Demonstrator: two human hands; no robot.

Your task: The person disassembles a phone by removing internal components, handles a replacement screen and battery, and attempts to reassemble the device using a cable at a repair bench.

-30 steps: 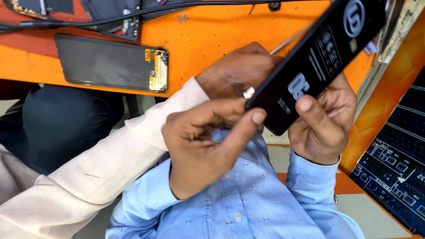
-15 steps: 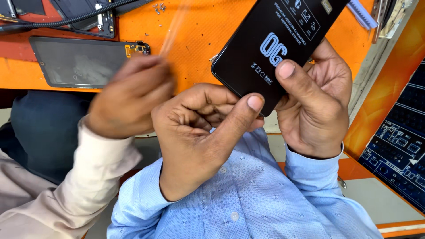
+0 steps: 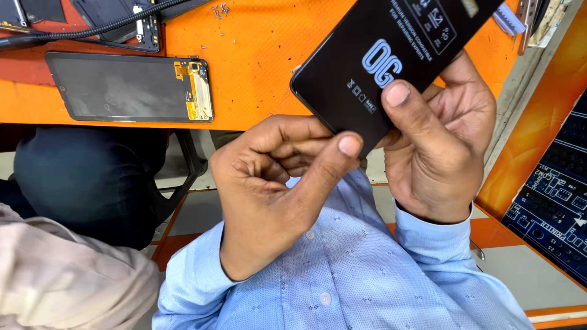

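A thin, flat, glossy black phone screen panel (image 3: 391, 58), judged light, slippery and fragile, is pinched by its edges above the orange counter (image 3: 257, 61) between right hand (image 3: 440, 146) and left hand (image 3: 275, 189).

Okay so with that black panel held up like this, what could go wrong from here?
1. The black panel is pinched only at its lower corner by the right hand and the left hand, above the orange table; it might slip and drop.
2. Thumbs press on its face, so smudges are likely.
3. The loose display panel lies close to the table's front edge; a bump could push it off.
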